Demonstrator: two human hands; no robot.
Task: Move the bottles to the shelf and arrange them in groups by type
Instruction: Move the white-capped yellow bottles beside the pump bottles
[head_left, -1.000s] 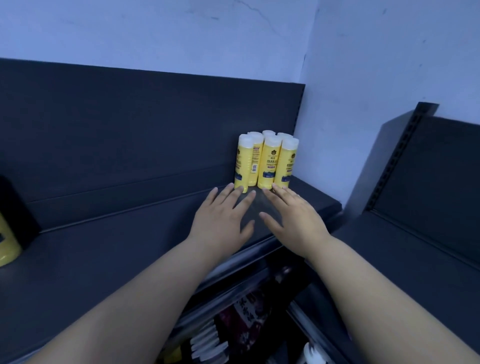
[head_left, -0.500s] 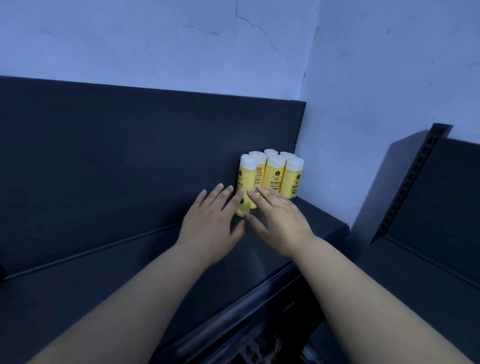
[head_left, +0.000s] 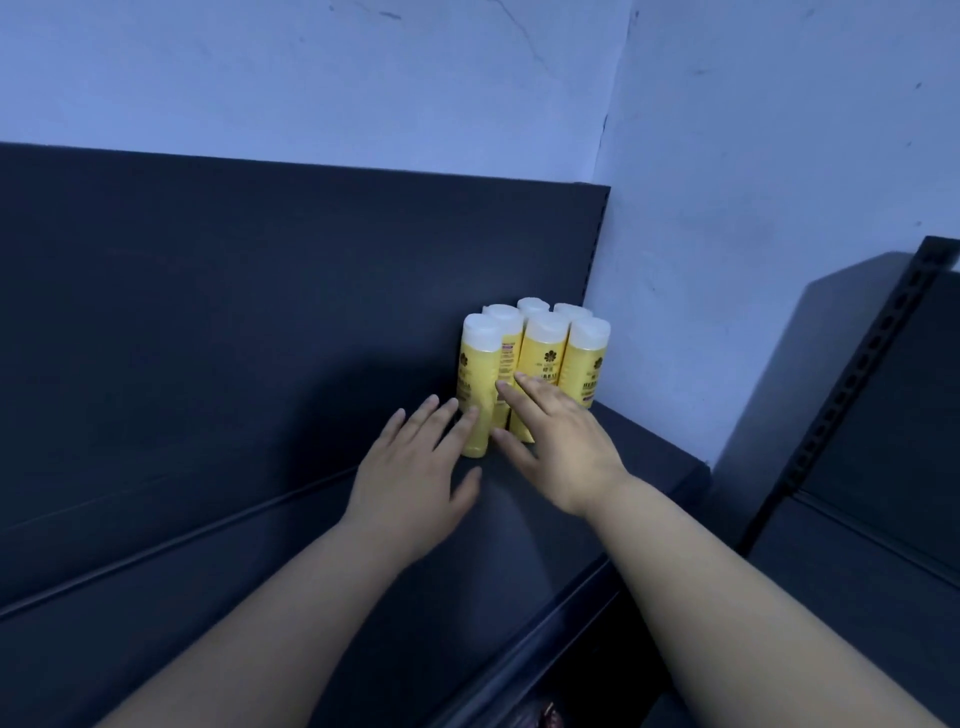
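Several yellow bottles (head_left: 540, 358) with white caps stand upright in a tight cluster at the far right corner of the dark shelf (head_left: 208, 571). My left hand (head_left: 415, 467) lies flat with straight fingers, its fingertips touching the lower part of the leftmost front bottle (head_left: 478, 384). My right hand (head_left: 561, 436) is also flat, fingers straight, pressing against the lower fronts of the front bottles. Neither hand holds anything. The lower halves of the front bottles are partly hidden behind my fingers.
A dark back panel (head_left: 260, 291) rises behind the shelf. A pale wall (head_left: 753, 182) closes the right side of the corner. Another dark shelf unit (head_left: 883, 467) stands at the right. Some goods show on a lower level (head_left: 540, 717) under the shelf's front edge.
Both hands have slid forward from the bare shelf up to the bottle cluster and now touch it. The view has tilted upward, so the lower shelf goods have mostly left the frame.
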